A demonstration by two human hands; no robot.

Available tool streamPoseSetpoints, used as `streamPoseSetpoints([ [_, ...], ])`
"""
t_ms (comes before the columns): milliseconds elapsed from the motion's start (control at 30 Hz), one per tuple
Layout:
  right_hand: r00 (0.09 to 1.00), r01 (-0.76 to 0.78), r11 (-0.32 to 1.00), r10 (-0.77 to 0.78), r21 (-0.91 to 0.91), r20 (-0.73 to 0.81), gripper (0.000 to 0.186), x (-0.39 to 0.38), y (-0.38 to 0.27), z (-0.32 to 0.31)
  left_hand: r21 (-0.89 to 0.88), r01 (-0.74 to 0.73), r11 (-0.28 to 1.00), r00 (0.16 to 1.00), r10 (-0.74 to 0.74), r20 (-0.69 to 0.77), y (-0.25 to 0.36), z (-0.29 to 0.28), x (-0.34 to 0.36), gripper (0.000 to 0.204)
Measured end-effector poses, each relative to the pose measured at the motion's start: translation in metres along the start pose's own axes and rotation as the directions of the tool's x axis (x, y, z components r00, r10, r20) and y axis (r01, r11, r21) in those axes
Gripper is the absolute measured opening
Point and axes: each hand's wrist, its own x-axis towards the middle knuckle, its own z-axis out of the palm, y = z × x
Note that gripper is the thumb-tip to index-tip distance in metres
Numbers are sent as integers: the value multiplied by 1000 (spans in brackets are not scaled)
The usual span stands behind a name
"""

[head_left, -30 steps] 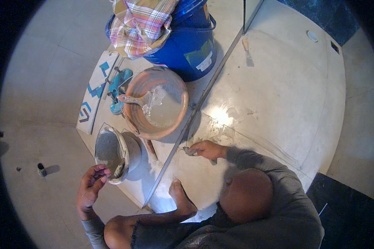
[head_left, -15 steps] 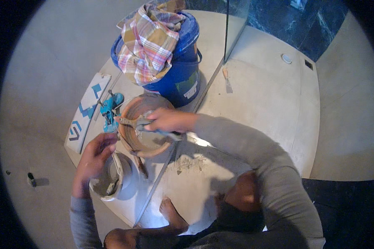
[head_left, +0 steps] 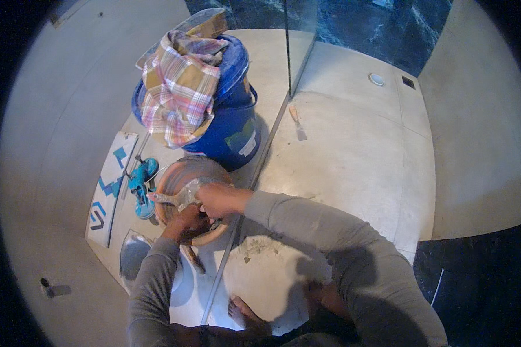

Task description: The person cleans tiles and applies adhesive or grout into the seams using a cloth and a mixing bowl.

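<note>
Both my hands meet over a round terracotta-coloured bowl (head_left: pixel 167 184) with wet grey matter inside. My right hand (head_left: pixel 217 201) is closed on a flat grey tool with a brownish handle (head_left: pixel 163 198); brush or scraper, I cannot tell. The handle points left across the bowl. My left hand (head_left: pixel 186 224) lies just below, with curled fingers by the right hand's fingertips; whatever they pinch is hidden. A brown stick-like handle (head_left: pixel 193 260) shows at the bowl's near edge. Left of it, a pale pail (head_left: pixel 134 254) is largely covered by my left forearm.
Behind the bowl stands a blue lidded bucket (head_left: pixel 228 139) with a plaid cloth (head_left: pixel 182 87) over it. Left are a teal tool (head_left: pixel 142 185) and a white patterned board (head_left: pixel 109 194). A putty knife (head_left: pixel 297 122) lies near the glass panel (head_left: pixel 300 46). Grey crumbs (head_left: pixel 260 246) dot the floor.
My left hand has moved from above the pail to the right, into the bowl beside my right hand. The view has shifted, so the bowl and bucket appear lower and further left.
</note>
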Motion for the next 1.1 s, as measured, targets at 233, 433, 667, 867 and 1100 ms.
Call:
streamPoseSetpoints([
  [233, 992, 50, 998, -54, -42, -116, 25, -28, -4, -22, -105, 6, 994, 992, -19, -128, 13, 18, 10, 28],
  [433, 942, 185, 971, -130, 155, -310, 25, -15, -4, -15, -83, -100, 991, 933, 64, -355, 19, -42, -6, 33],
  [667, 949, 109, 987, -67, 120, -308, 41, 13, -9, 6, -342, -280, 897, 876, 92, -474, 22, -81, -49, 44],
  [867, 965, 70, 993, -43, 94, -260, 38, -11, -12, -13, 161, 165, 973, 918, -92, -386, 9, -50, -5, 34],
  [1100, 975, -51, 998, 58, 37, -216, 37, -27, -16, -32, -271, 68, 960, 993, -91, -73, -45, 46, 84, 32],
])
